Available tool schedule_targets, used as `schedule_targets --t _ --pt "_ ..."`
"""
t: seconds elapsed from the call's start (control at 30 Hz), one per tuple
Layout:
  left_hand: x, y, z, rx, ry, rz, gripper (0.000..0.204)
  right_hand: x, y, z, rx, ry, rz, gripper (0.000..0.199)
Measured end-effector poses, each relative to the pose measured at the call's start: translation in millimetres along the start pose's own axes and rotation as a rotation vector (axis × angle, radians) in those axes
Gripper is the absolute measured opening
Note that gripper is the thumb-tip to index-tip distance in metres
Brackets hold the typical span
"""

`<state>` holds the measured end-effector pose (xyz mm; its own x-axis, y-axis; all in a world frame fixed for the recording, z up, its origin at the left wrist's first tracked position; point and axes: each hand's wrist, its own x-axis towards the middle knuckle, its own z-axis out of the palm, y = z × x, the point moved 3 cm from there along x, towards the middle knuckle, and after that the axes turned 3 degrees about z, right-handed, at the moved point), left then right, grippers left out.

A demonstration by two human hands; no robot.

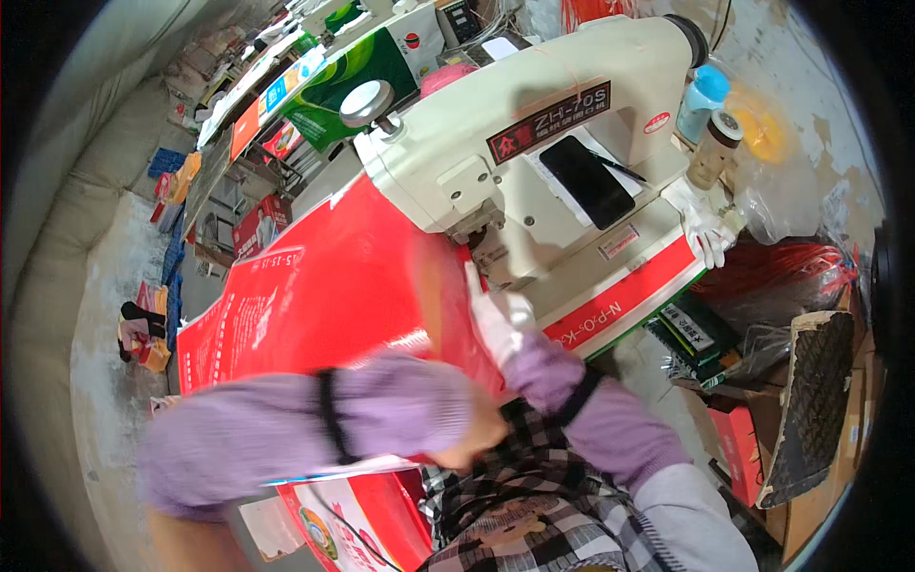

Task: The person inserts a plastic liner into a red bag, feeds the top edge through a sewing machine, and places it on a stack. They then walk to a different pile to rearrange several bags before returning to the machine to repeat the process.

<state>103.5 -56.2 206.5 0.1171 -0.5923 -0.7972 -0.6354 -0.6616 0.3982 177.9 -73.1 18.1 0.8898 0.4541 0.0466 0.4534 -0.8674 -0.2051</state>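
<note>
A large red glossy printed bag [343, 276] spreads across the left and middle, its right edge at the needle area of a cream industrial sewing machine [534, 105]. My right hand [498, 324], in a white glove, lies along that edge just below the needle area, its visible fingers stretched out on the red material. Across the front of the bag reaches my left arm in a purple sleeve. My left hand [474, 434] is smeared by motion near my checked apron, so its fingers cannot be made out. A blurred brownish streak crosses the bag above it.
A black phone [586, 181] and a pen [618, 168] lie on the machine bed. At its right end are a white glove [703, 224], a blue-capped bottle [702, 100] and a jar [715, 151]. Another red-and-white bag [357, 520] is below. Cardboard [810, 410] stands right.
</note>
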Motion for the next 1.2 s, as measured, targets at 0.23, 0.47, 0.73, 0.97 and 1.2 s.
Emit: schedule_targets --t 0.23,0.47,0.73,0.97,1.2 --pt "61 -11 26 -0.026 0.905 -1.845 0.033 2 -5 -3 0.187 -0.368 -0.062 0.079" --pt "17 63 38 0.083 0.422 -0.159 0.019 -31 25 -29 0.521 -0.289 -0.016 0.08" --pt "-33 15 -22 0.011 0.466 -0.163 0.016 -130 15 -7 0.266 -0.148 -0.14 0.08" --pt "-79 25 79 -0.135 0.935 -0.146 0.019 3 -10 -18 0.131 -0.095 -0.189 0.065" --pt "-70 43 25 0.015 1.189 -0.257 0.043 -8 3 -15 0.134 -0.166 -0.052 0.07"
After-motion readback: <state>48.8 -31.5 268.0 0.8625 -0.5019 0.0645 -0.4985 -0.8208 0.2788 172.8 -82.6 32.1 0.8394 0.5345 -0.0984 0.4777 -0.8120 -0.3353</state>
